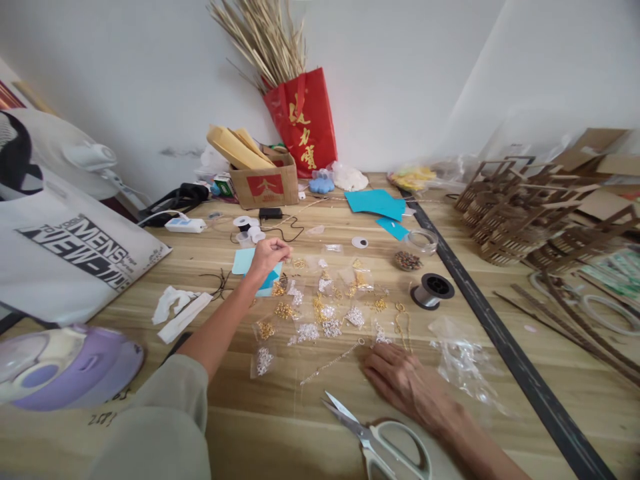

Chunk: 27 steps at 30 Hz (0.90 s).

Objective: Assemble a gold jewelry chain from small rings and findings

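My left hand (270,257) is raised over the back left of the spread of findings, thumb and fingers pinched together. I cannot make out what is between them. Behind it lies light-blue paper (270,280). My right hand (395,373) rests low on the tabletop with its fingers lying loosely on the wood, close to a small bag of silver pieces (381,333). To its left stretches a thin silver chain (333,363) with a ring at one end. Small clear bags hold gold pieces (284,310) and silver beads (307,332). Scissors (367,437) lie open in front.
A wire spool (433,291), a jar of brown beads (409,260) and crumpled plastic bags (465,360) are on the right. Wooden baskets (520,207) stand beyond a black strip (465,280). A purple appliance (75,367) and a white bag (75,253) sit left; a cardboard box (265,187) behind.
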Tool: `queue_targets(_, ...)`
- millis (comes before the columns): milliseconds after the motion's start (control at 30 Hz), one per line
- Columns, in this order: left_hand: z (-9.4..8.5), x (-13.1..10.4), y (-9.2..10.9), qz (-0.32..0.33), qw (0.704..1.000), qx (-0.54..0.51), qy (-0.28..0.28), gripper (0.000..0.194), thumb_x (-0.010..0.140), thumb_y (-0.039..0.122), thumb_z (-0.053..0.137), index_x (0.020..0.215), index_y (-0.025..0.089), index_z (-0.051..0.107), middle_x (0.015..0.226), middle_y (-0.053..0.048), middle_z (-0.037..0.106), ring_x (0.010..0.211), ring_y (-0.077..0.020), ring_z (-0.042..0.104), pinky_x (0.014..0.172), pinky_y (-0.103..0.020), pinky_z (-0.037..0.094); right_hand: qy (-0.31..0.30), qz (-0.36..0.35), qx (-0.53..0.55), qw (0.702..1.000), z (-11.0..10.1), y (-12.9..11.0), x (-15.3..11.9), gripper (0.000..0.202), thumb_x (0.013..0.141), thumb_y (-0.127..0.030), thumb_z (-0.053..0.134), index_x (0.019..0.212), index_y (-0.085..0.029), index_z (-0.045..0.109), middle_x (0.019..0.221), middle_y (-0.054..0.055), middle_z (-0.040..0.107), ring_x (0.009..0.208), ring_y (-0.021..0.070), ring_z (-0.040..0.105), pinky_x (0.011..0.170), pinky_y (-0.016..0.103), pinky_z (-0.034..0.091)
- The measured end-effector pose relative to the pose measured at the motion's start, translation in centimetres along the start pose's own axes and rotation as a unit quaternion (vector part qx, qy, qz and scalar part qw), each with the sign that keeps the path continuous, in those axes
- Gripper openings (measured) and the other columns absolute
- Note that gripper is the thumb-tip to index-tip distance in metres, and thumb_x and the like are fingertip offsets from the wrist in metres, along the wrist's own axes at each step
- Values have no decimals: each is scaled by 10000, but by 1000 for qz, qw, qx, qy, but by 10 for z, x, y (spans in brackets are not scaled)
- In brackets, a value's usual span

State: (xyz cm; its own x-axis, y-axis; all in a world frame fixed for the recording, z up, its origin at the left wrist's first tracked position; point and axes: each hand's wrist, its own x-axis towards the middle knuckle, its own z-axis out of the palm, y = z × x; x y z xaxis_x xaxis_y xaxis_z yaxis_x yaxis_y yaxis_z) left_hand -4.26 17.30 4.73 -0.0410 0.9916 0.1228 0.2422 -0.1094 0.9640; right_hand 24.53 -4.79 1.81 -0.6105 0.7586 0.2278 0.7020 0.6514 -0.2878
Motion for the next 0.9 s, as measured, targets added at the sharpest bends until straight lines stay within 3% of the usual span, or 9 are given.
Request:
queue_targets(167, -1, 14, -6, 5, 999, 19, 30, 203, 607, 285, 681, 728, 137, 613, 634, -36, 673, 558, -129, 611, 555, -236, 461, -9, 4, 9, 1000, 1, 0, -1, 300, 990, -213, 356, 777, -186, 566, 759, 32, 597, 692, 163, 585, 671, 304, 463)
queue_targets(300, -6, 7, -11, 14, 999, 48, 12, 278, 652, 310, 655, 867, 133, 653, 741, -63, 706, 663, -167, 648, 592, -248, 480, -17, 12, 17, 1000, 0, 1, -2, 276, 986, -204, 361, 802, -187, 566, 782, 32, 600, 715, 171, 589, 680, 313, 462)
queue_targets(467, -17, -19, -10, 38, 995, 89, -37, 251, 671, 318, 660, 847, 144, 701, 794, -66, 724, 774, -193, 653, 703, -267, 493, -11, 1, 18, 1000, 0, 1, -1, 272, 983, -196, 366, 801, -191, 569, 774, 29, 599, 709, 166, 590, 691, 312, 462)
queue_targets(600, -21, -47, -6, 44, 990, 117, -63, 230, 700, 333, 653, 828, 151, 712, 770, -59, 727, 749, -205, 654, 697, -281, 495, -9, 3, 16, 1000, 1, 1, -1, 279, 986, -200, 365, 801, -191, 574, 777, 34, 599, 715, 163, 592, 702, 309, 466)
queue_targets(900, -19, -103, -12, 149, 932, 309, -115, 146, 824, 265, 561, 868, 211, 689, 910, -63, 720, 893, -226, 642, 836, -322, 469, -20, -13, 5, 1000, -3, -2, 2, 310, 996, -191, 318, 853, -185, 593, 793, 50, 605, 731, 177, 593, 701, 317, 483)
